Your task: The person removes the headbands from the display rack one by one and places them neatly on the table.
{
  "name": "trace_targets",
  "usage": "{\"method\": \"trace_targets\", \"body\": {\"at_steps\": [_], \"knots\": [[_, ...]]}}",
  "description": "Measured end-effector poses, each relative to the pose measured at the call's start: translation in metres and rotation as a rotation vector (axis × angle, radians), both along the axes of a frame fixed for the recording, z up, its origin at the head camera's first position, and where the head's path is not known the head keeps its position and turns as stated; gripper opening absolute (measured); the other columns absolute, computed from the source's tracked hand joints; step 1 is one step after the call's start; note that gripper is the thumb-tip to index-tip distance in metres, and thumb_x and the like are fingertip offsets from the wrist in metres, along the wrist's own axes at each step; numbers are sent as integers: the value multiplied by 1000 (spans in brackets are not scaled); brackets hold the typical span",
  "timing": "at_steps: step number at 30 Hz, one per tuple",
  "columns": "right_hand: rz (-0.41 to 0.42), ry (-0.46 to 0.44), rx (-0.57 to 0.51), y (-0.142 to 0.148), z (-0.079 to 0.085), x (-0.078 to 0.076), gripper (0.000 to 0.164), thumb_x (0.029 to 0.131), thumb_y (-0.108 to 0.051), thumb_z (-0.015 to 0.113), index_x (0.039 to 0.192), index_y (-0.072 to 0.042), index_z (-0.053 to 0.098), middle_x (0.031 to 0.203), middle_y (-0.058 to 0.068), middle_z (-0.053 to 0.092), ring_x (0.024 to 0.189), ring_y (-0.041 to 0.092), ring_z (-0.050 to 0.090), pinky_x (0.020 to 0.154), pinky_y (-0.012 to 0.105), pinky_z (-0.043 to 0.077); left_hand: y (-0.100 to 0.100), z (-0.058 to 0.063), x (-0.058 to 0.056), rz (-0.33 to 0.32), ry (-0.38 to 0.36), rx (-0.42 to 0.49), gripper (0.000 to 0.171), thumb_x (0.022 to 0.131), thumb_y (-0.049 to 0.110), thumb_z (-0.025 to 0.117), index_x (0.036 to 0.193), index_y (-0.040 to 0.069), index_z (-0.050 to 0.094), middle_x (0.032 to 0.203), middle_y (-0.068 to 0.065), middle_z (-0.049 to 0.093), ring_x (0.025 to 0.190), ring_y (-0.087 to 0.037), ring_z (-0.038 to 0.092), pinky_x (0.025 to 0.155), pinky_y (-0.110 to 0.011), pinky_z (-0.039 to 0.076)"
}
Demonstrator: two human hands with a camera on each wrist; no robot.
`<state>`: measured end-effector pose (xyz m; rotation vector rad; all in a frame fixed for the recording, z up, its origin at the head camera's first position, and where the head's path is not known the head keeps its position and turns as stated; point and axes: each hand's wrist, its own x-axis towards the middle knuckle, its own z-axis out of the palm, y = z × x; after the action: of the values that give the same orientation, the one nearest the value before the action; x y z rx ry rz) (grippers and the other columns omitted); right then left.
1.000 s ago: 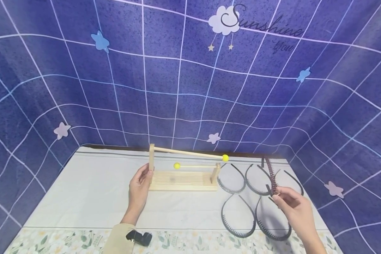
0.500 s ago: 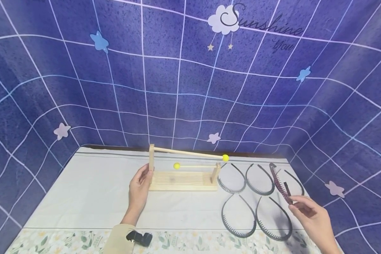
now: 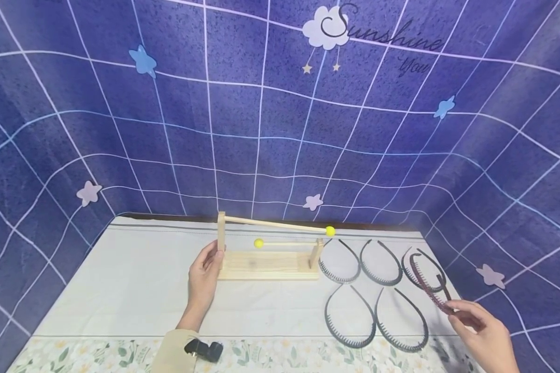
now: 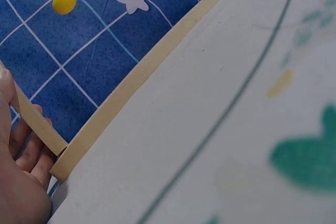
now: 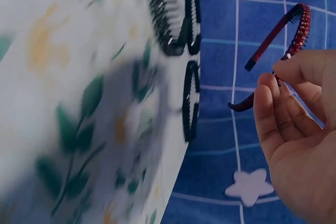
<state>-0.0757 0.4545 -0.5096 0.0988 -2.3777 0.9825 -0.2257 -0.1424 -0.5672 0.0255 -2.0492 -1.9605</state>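
In the head view a pale wooden stand [image 3: 268,265] has an upright at each end. From each upright a rod reaches inward to a yellow ball [image 3: 330,231]. My left hand [image 3: 204,274] grips its taller left upright; the left wrist view shows the thumb on one side and the fingers behind. On the right, my right hand [image 3: 485,331] pinches a dark red toothed headband [image 3: 427,290] between thumb and fingers, raised above the table. The right wrist view shows shiny beads along that headband [image 5: 302,30]. One black headband [image 3: 444,270] lies partly behind it.
Several more black toothed headbands [image 3: 357,345] lie in two rows right of the stand. Under everything is a white tablecloth [image 3: 135,290] with a floral front border [image 3: 270,355]. A blue gridded curtain [image 3: 261,129] rises behind and at both sides.
My right hand has moved right and toward the front with the red headband, uncovering the black headbands beneath. My left hand stays on the stand.
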Motion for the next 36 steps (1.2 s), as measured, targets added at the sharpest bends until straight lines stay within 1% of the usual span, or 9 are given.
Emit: {"method": "trace_targets", "body": {"at_steps": [6,11,17,22,24,27,33,35,36], "knots": [[-39,-80,-43,11,-3,14,33,82,23,84,108,3,79,103,-32,72,82,-12,68,78,-1,56,0,1,1,-2,16,26,49,115,31,65,157,4,58,146,-20,68,122,6,66,112,-11,53],[-78,-148,-128,12,-4,23,27,85,16,87,106,3,80,102,-32,74,77,-7,70,74,3,60,-1,1,0,-8,18,35,49,115,30,65,157,4,58,146,-20,68,123,6,66,113,-11,52],[-143,-126,-168,16,-10,30,25,82,15,91,102,6,79,96,-30,73,71,-6,69,68,4,59,-1,0,0,-12,8,26,51,116,31,64,158,4,56,149,-20,66,124,8,64,114,-12,51],[-157,-85,-149,26,-21,31,28,75,20,92,96,7,79,108,-29,71,79,-11,69,70,3,59,-1,0,-1,-18,12,34,51,116,30,63,159,2,55,150,-22,65,124,8,64,114,-12,51],[-179,-92,-130,30,-25,32,28,74,18,95,95,7,80,113,-31,68,83,-13,68,71,2,58,0,0,0,-19,10,30,52,116,31,63,159,3,55,150,-21,65,125,8,64,114,-12,51],[-222,-111,-136,35,-28,33,29,75,15,96,98,9,80,114,-33,63,83,-15,66,71,1,58,0,1,0,-18,9,26,51,116,31,63,159,4,56,149,-20,66,125,8,64,114,-12,51],[-201,-220,-164,53,-33,35,32,80,10,96,106,13,79,116,-44,55,85,-15,66,71,1,57,0,2,1,-5,8,24,49,116,30,64,157,5,58,146,-19,68,124,8,64,114,-12,52],[-186,-287,-150,62,-35,36,35,82,4,97,110,13,78,118,-46,51,87,-16,65,71,1,57,0,1,1,-4,4,26,49,116,30,64,157,5,58,146,-18,68,124,8,65,113,-12,52],[-178,-338,-134,67,-34,36,37,85,0,96,113,14,77,120,-43,51,89,-17,63,71,2,57,1,2,0,-5,0,23,49,116,31,64,157,6,58,147,-18,68,124,8,64,113,-12,52]]}}
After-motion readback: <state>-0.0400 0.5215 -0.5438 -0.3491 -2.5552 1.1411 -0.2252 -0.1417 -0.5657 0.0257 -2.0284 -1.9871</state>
